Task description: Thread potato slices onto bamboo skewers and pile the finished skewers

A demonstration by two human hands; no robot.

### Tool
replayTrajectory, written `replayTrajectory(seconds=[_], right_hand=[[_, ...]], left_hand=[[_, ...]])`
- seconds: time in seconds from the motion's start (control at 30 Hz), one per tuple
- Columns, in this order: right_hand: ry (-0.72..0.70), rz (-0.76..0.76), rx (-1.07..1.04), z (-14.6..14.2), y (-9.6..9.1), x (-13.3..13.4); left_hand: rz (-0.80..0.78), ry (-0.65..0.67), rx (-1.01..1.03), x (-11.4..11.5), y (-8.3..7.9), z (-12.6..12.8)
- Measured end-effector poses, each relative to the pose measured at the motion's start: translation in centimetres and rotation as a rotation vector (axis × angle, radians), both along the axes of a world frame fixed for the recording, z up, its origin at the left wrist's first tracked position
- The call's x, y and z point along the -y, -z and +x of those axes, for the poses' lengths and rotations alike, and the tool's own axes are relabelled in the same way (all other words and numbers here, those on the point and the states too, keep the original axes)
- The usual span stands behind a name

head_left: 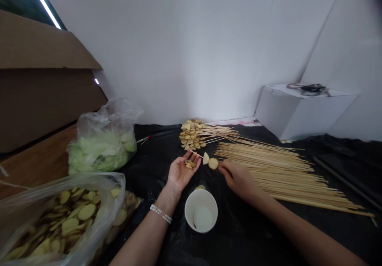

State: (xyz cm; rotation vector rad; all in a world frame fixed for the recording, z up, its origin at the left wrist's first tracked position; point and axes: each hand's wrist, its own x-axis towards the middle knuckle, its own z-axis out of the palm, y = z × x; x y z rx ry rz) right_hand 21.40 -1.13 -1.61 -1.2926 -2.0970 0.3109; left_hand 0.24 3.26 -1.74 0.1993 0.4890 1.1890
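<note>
My left hand [183, 171] is turned palm up and cupped, holding a few potato slices [190, 164] in its palm. My right hand [237, 177] pinches a bamboo skewer [197, 154] beside a round potato slice [213, 163] threaded on it. A second slice [206, 158] sits further along, seen nearly edge-on. The skewer's bare end points left, reaching over my left fingers. Just behind my hands lies a pile of loaded potato skewers [192, 134], their sticks pointing right. Loose bamboo skewers [277, 170] are spread out beside my right hand.
Between my forearms stands a white cup [201, 211]. An open plastic bag of potato slices [122, 182] is at the lower left, with a bag of pale green vegetable pieces [103, 152] behind it. A white box [286, 113] stands at the right on the black sheet [161, 138].
</note>
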Motion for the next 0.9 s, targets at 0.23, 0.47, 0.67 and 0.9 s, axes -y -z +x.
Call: replayTrajectory(seconds=[0.23,0.47,0.67,0.9], right_hand=[[-0.005,-0.005,-0.01,0.03,-0.09,-0.02],[-0.002,-0.004,-0.003,0.1,0.06,-0.1],[-0.004,-0.007,-0.005,0.1,0.16,-0.17],[-0.009,0.0,-0.007,0.06,-0.06,-0.04]], left_hand=[[0.062,-0.054,-0.124,0.27,-0.26,0.52],[0.092,-0.084,-0.216,-0.06,0.16,0.66],[0.032,-0.009,-0.231,-0.25,0.18,0.26],[-0.071,-0.016,-0.121,-0.14,-0.33,0.02]])
